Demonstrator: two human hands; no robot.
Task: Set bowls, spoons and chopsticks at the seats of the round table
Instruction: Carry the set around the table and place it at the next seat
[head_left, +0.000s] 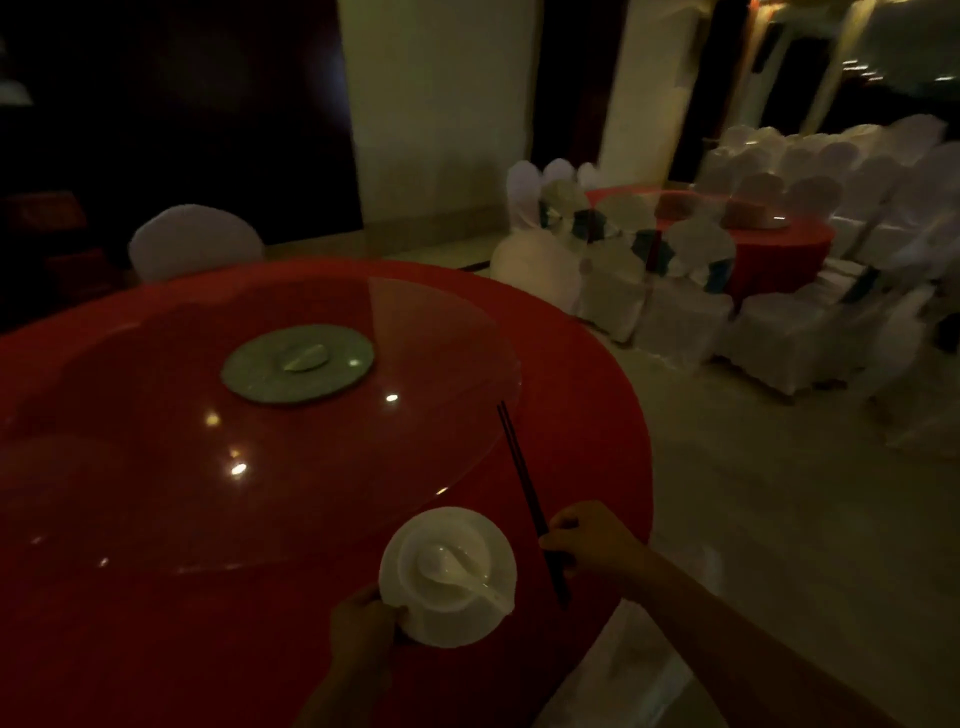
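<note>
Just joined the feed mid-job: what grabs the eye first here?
The round table in red cloth fills the left. At its near edge the left hand holds a white bowl with a spoon inside, while the right hand grips dark chopsticks beside it. White-covered chairs crowd the right background.

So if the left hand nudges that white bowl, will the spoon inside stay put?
Probably not firmly. The spoon lies loose in the bowl, handle over the rim, so a jolt could slide it. Both look like glazed ceramic: likely slippery and breakable. The left hand grips only one edge.
</note>
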